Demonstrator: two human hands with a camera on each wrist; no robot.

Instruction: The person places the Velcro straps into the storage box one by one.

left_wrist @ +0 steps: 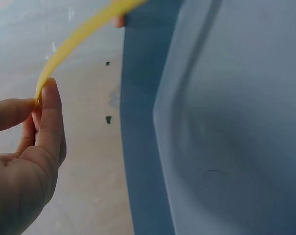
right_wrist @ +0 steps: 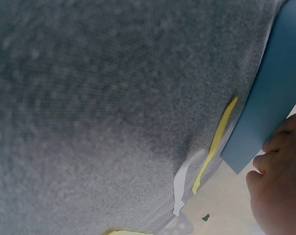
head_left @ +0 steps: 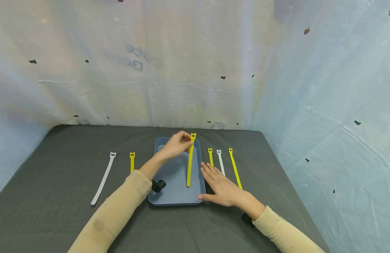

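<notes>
A yellow hook-and-loop cable tie (head_left: 190,165) is pinched near its slotted head between the thumb and fingers of my left hand (head_left: 173,147). It hangs over the blue-grey tray (head_left: 171,179), its tail pointing toward me. In the left wrist view the thumb meets the fingertips on the tie (left_wrist: 79,36), which bows out from them. My right hand (head_left: 224,189) lies beside the tray's right edge, fingers straight and thumb at the rim. The right wrist view has that hand (right_wrist: 280,181) against the tray's outer wall (right_wrist: 265,103).
Right of the tray lie a yellow tie (head_left: 210,156), a white tie (head_left: 220,161) and another yellow tie (head_left: 235,168). On its left are a white tie (head_left: 104,178) and a yellow tie (head_left: 132,161), partly behind my left sleeve. Plastic sheeting (head_left: 182,63) hangs behind the dark cloth-covered table (head_left: 49,196).
</notes>
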